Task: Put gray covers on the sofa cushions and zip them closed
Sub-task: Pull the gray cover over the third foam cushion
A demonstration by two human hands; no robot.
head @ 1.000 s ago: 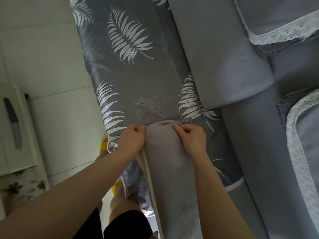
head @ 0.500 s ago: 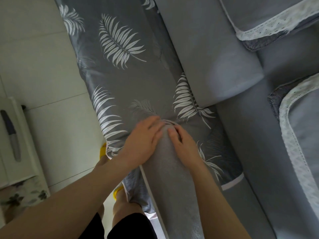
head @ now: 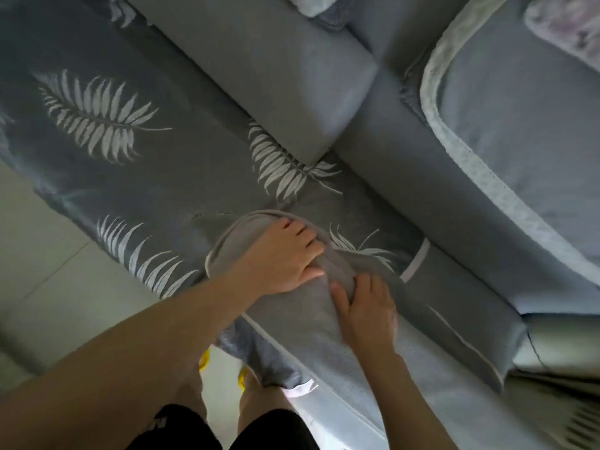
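Note:
A long cushion in a plain gray cover (head: pixel 302 323) stands on edge in front of me. Its rounded far end (head: pixel 233 235) rests on the sofa seat. My left hand (head: pixel 282 258) lies flat across that end, fingers spread and pressing toward its right side. Lower down, my right hand (head: pixel 367 310) presses against the cushion's right side, thumb up on the gray fabric. A white piped seam (head: pixel 263 332) runs along the cover's left edge. No zipper shows.
The sofa seat wears a dark gray cover with white leaf prints (head: pixel 162 177). A plain gray back cushion (head: pixel 276 69) lies behind it. At right is a lace-trimmed gray cover (head: pixel 487 125). Pale floor tiles (head: pixel 48 287) are at left, my legs and yellow slippers (head: pixel 204 358) below.
Both hands let go of the cushion's top edge and flattened. My left hand slid right over the end; my right hand dropped down the right side. The view swung right.

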